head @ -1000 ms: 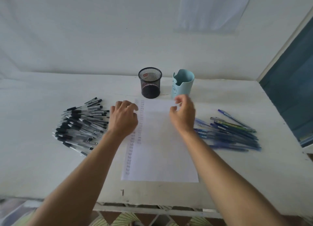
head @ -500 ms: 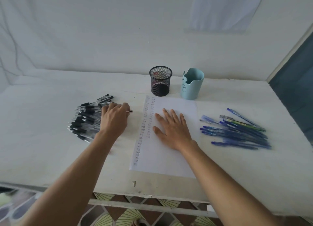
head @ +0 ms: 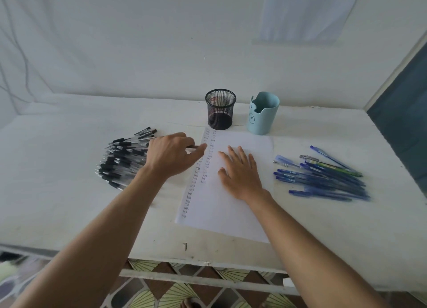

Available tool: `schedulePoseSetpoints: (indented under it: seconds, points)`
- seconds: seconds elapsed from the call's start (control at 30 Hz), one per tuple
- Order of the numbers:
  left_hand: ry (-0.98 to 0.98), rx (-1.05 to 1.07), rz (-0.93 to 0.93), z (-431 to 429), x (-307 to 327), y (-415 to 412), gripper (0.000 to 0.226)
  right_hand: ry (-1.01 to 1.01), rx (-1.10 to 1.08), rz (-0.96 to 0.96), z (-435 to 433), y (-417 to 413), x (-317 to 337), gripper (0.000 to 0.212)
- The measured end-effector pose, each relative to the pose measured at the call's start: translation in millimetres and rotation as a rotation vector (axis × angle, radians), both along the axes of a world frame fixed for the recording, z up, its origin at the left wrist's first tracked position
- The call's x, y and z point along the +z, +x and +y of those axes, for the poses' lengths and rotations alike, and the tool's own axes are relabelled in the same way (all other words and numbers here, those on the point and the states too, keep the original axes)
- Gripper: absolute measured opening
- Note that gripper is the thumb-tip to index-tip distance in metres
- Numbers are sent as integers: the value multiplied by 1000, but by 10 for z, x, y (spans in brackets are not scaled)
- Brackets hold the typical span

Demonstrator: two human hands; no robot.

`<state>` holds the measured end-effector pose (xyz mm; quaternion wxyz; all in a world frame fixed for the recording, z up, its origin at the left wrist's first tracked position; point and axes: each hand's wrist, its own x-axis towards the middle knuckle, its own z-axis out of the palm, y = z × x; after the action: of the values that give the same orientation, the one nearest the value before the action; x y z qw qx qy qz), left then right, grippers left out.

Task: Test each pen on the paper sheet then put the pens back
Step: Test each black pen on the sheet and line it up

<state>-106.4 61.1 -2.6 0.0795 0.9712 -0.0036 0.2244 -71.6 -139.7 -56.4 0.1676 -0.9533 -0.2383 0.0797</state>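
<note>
The fingers of my left hand (head: 171, 156) curl round a thin pen (head: 193, 146) at the left edge of the white paper sheet (head: 231, 215), which my right hand (head: 241, 172) pins flat with straight fingers. I judge the job partway. Two columns of ink marks run down the sheet, yet the heap of black-capped pens (head: 122, 160) and the spread of blue pens (head: 323, 176) lie loose either side, and no pen stands in the black mesh cup (head: 220, 109) or the pale blue plastic cup (head: 263, 113). The held pen is almost wholly hidden under my hand, and the marks are too small to read.
</note>
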Motion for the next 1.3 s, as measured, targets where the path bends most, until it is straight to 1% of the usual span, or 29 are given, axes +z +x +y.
schedulePoseSetpoints:
  seconds: [0.07,0.13,0.27,0.37,0.4,0.43,0.47,0.5,0.53,0.6,0.67,0.7,0.73,0.77,0.87,0.9,1.03,1.17,1.23,1.3]
  points:
    - [-33,11,17,-78,37,-15,52,118,-10,-25,-36,-15,35,67]
    - [-116,-12,-23,-178,81,-49,45,164,-5,-58,-97,-39,55,67]
    - [-322,-164,-82,-314,122,-66,39,38,50,-77,-227,-97,59,67]
    - [-475,-230,-213,-398,145,-49,26,-74,105,-81,-310,-163,-9,59]
    - [-593,-196,-235,-448,152,-64,30,-101,105,-82,-327,-185,-39,59]
    - [-762,-145,-224,-496,150,-82,34,-121,101,-89,-339,-207,-60,61]
    - [-981,-127,-195,-540,150,-107,35,-131,97,-100,-338,-226,-72,66]
    - [-1195,-152,-172,-556,124,-125,32,-132,90,-108,-331,-233,-73,69]
    - [-1371,-192,-150,-545,70,-138,30,-129,80,-103,-323,-231,-77,68]
    - [-1537,-204,-62,-490,-52,-174,40,-132,66,-72,-312,-216,-81,60]
    - [-1571,-141,38,-477,-144,-217,57,-150,69,-56,-312,-206,-69,59]
    - [-1567,-100,63,-489,-183,-231,62,-156,72,-54,-314,-204,-68,59]
    - [-1565,-63,69,-505,-213,-239,61,-156,73,-55,-315,-201,-69,59]
    - [-1534,-27,61,-524,-229,-246,53,-153,72,-57,-316,-201,-66,59]
    - [-1348,20,53,-548,-305,-258,21,-140,65,-62,-305,-200,-70,59]
    - [-1298,44,59,-559,-329,-267,18,-137,62,-67,-305,-201,-67,59]
    - [-1213,136,7,-593,-387,-307,20,-128,63,-77,-313,-204,-55,59]
    - [-1243,190,-62,-556,-389,-312,13,-125,71,-70,-323,-203,-54,59]
    - [-1239,244,-45,-534,-394,-315,20,-130,74,-63,-330,-205,-61,59]
    - [-1229,291,-52,-517,-396,-319,31,-132,76,-58,-337,-200,-63,59]
